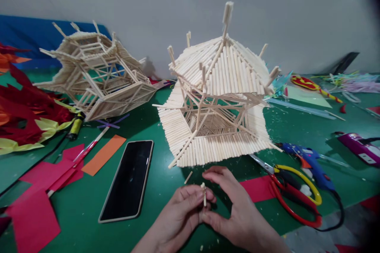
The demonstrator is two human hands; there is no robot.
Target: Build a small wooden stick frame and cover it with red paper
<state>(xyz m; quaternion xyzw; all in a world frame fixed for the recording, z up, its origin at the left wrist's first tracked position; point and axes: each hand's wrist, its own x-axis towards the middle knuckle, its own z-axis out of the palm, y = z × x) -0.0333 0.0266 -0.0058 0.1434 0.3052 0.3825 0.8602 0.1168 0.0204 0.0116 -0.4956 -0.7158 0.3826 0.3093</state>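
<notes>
My left hand (181, 215) and my right hand (233, 207) meet at the near edge of the green table (148, 229). Both pinch a short wooden stick piece (204, 194) between their fingertips, held upright. Just beyond them lies a tilted pagoda-like model (218, 99) built of thin wooden sticks, its open underside facing me. A single loose stick (188, 177) rests on the table between the model and my hands.
A second stick model (95, 77) lies at the back left. A black phone (128, 180) lies face up left of my hands. Red-and-yellow scissors (292, 195), a blue glue gun (308, 162) and a purple tool (359, 148) are on the right. Red and orange paper pieces (44, 189) cover the left.
</notes>
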